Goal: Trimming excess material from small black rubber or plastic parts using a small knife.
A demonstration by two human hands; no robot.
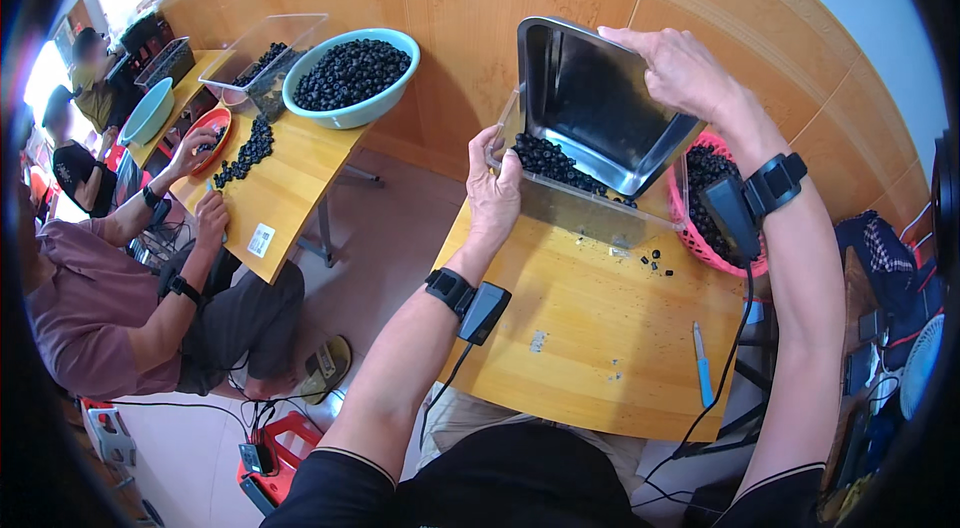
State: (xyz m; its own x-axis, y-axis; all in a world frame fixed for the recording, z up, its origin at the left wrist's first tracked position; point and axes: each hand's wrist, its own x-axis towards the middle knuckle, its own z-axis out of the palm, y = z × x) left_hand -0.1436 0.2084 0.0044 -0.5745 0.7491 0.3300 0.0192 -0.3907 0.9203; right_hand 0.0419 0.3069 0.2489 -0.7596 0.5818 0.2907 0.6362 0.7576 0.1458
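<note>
A rectangular metal tray (590, 88) is tipped up on its side over a clear plastic box (590, 216) at the far part of my table. Small black pieces (552, 163) lie heaped along its low side and in the box. My right hand (685, 76) grips the tray's raised right edge, index finger stretched along the rim. At the box's left end, my left hand (493, 190) is closed around the wall, thumb on top and fingers outside. Whether those fingers also touch the tray is hidden.
Right of the box stands a pink basket (697, 243) of black pieces. A blue-handled knife (704, 383) and loose bits (655, 263) lie on my table (570, 368). Leftward, a co-worker (110, 318) sits at another table with a light-blue basin (345, 116). Cables trail from my wrists.
</note>
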